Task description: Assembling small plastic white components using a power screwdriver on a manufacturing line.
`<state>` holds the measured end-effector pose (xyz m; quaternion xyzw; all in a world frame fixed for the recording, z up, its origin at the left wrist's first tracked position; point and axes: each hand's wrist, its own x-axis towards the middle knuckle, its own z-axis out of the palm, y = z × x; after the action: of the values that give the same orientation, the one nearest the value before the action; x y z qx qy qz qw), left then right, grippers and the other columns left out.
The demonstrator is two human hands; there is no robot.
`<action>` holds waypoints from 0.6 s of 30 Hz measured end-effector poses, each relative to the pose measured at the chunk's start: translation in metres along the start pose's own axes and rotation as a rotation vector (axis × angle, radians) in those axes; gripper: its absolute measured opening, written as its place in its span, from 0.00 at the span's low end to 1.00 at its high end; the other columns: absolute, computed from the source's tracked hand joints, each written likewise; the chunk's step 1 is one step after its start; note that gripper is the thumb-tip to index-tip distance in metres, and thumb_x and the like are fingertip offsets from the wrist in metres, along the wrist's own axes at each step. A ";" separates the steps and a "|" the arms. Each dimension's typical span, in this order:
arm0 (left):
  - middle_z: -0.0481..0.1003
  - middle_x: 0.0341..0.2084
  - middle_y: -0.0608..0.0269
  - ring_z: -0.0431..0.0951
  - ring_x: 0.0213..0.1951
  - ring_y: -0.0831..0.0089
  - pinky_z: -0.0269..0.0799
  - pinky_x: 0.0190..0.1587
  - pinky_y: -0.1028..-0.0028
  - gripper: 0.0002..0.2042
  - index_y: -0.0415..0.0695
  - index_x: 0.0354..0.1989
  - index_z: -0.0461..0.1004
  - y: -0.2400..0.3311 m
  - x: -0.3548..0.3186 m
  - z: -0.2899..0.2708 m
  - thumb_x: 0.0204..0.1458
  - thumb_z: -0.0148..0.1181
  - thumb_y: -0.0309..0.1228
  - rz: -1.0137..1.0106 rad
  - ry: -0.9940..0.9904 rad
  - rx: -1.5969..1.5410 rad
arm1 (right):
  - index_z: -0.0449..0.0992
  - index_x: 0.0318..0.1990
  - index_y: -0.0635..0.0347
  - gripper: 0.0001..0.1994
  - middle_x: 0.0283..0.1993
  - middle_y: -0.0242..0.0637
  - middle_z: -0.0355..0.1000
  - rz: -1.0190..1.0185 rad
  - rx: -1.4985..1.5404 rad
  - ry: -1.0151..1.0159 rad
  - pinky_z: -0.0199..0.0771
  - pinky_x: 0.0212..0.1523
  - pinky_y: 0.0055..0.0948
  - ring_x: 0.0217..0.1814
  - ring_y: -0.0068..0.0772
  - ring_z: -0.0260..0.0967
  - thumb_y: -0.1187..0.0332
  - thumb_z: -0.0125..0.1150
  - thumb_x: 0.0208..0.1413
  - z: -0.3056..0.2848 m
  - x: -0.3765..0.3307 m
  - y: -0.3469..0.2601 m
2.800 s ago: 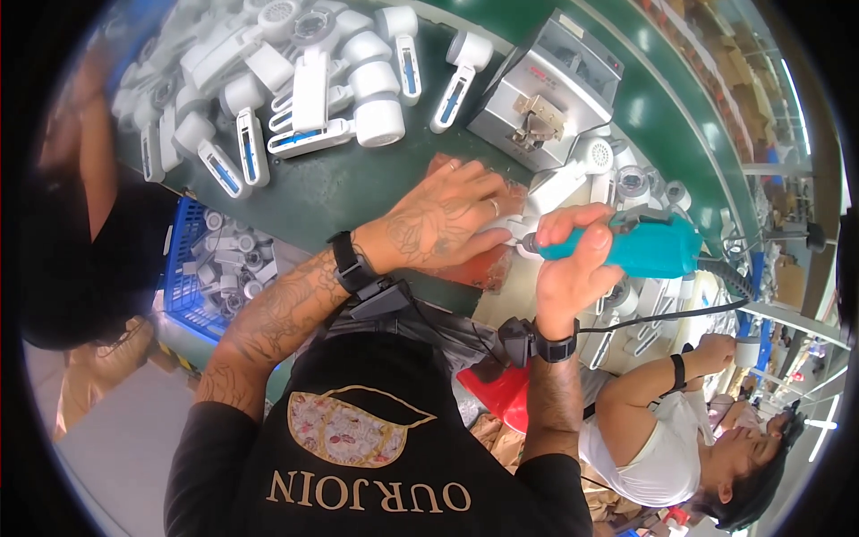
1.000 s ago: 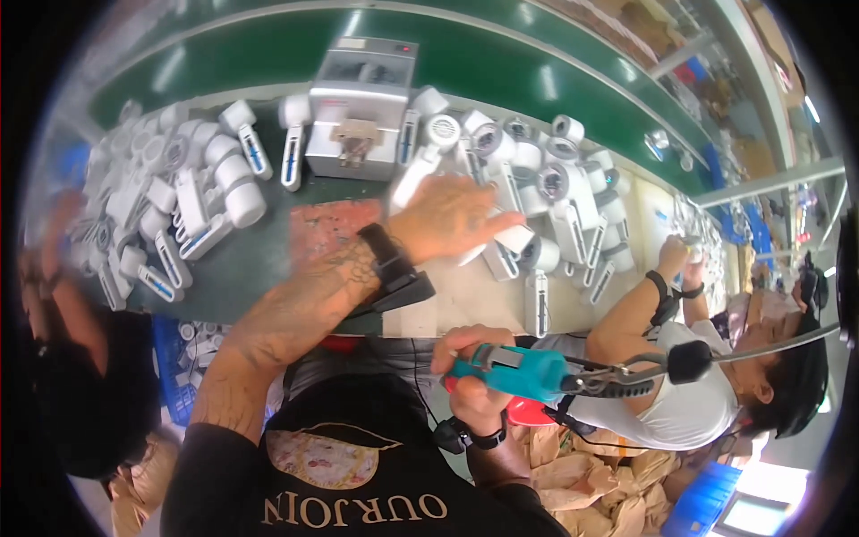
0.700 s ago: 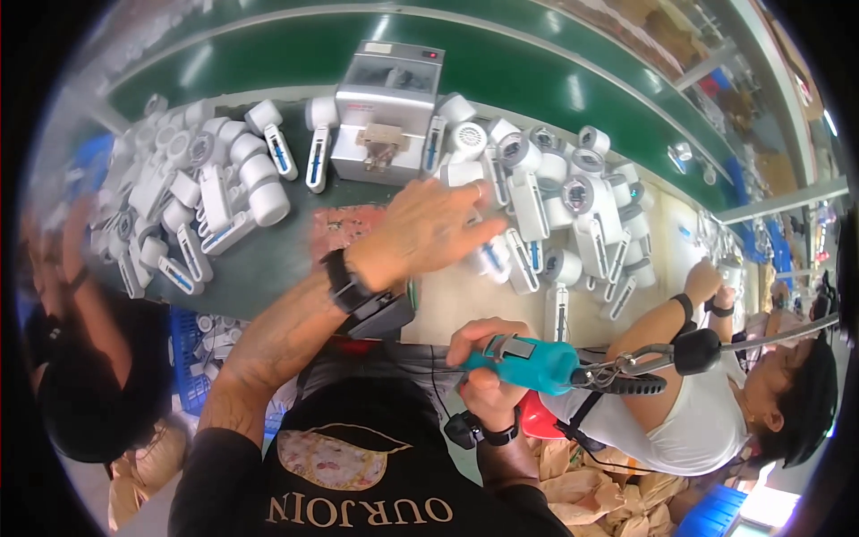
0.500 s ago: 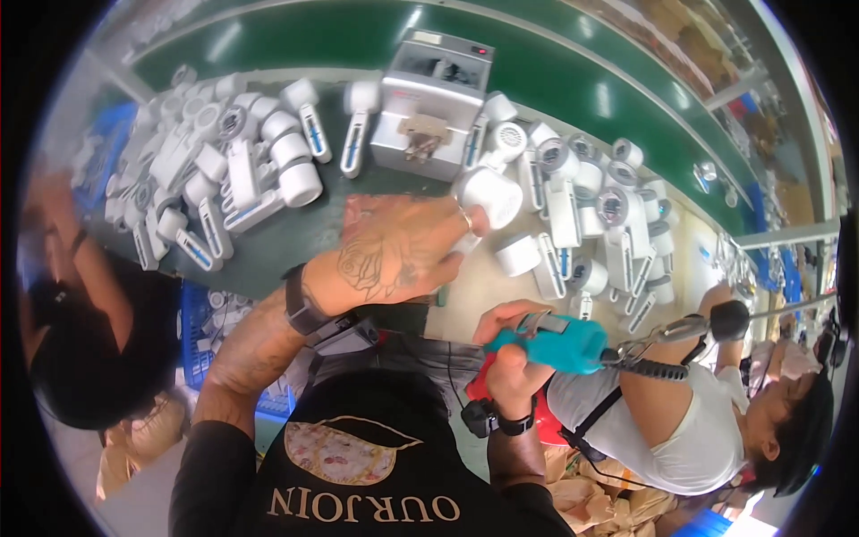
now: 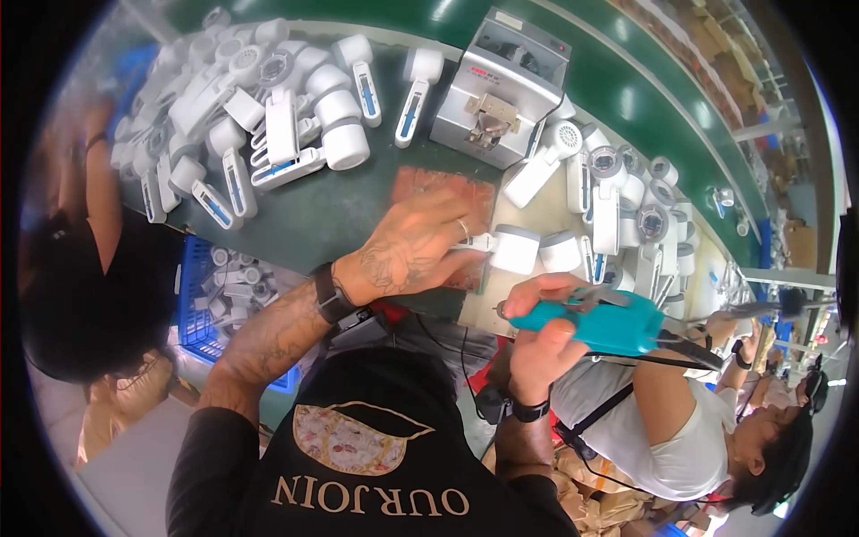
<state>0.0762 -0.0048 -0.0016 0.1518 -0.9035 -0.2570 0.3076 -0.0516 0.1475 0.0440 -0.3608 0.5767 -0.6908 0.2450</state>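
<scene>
My left hand (image 5: 412, 246) is closed round the handle of a white handheld appliance with a round head (image 5: 516, 249). Its handle lies over a worn reddish-brown board (image 5: 432, 186), and its head points right, above the pale part of the bench. Most of that handle is hidden by my fingers. Just to the right and nearer to me, my right hand (image 5: 544, 345) grips a teal power screwdriver (image 5: 591, 320). Its tip points left, short of the appliance and apart from it. A second round white head (image 5: 560, 251) sits directly beside the held one.
Behind the board stands a silver-grey machine (image 5: 501, 89). White appliances pile up at the left (image 5: 242, 98) and the right (image 5: 626, 197). A blue crate (image 5: 199, 327) with white parts sits below the bench. Co-workers are at both sides, one in a white shirt (image 5: 680, 430).
My left hand has lowered the appliance toward the board, its head now lying to the right. The screwdriver stays in my right hand. The whole view has shifted.
</scene>
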 end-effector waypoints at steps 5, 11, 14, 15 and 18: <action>0.75 0.42 0.52 0.73 0.46 0.53 0.70 0.51 0.57 0.15 0.41 0.40 0.77 -0.003 0.006 -0.006 0.50 0.65 0.39 0.030 0.043 0.086 | 0.67 0.48 0.67 0.36 0.23 0.34 0.63 -0.121 0.168 -0.049 0.64 0.26 0.29 0.23 0.30 0.63 0.34 0.54 0.57 0.016 0.041 -0.014; 0.73 0.42 0.59 0.71 0.49 0.57 0.66 0.56 0.60 0.17 0.44 0.44 0.77 -0.016 0.012 -0.009 0.53 0.63 0.43 0.046 -0.111 -0.007 | 0.70 0.46 0.68 0.26 0.24 0.34 0.64 -0.308 0.130 -0.060 0.66 0.28 0.30 0.25 0.29 0.64 0.46 0.50 0.66 0.057 0.126 -0.002; 0.72 0.44 0.57 0.71 0.50 0.56 0.66 0.55 0.60 0.19 0.44 0.46 0.77 -0.021 0.006 -0.008 0.53 0.63 0.44 0.047 -0.076 -0.027 | 0.71 0.44 0.67 0.22 0.24 0.34 0.67 -0.317 0.022 -0.062 0.67 0.29 0.27 0.26 0.27 0.66 0.51 0.49 0.68 0.083 0.153 0.006; 0.72 0.44 0.58 0.71 0.50 0.58 0.67 0.55 0.60 0.21 0.43 0.47 0.76 -0.022 0.007 -0.009 0.51 0.64 0.45 0.034 -0.068 0.015 | 0.72 0.42 0.67 0.20 0.24 0.34 0.69 -0.303 -0.049 -0.043 0.67 0.29 0.26 0.26 0.26 0.68 0.54 0.49 0.69 0.091 0.161 0.008; 0.72 0.45 0.59 0.71 0.50 0.59 0.67 0.55 0.61 0.22 0.44 0.49 0.75 -0.022 0.003 -0.006 0.50 0.65 0.45 -0.019 -0.035 0.032 | 0.73 0.40 0.67 0.18 0.25 0.34 0.71 -0.339 -0.082 -0.080 0.66 0.28 0.23 0.26 0.24 0.69 0.57 0.49 0.69 0.103 0.177 0.027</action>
<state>0.0800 -0.0263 -0.0082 0.1607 -0.9112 -0.2480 0.2870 -0.0831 -0.0558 0.0634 -0.4898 0.5251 -0.6832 0.1328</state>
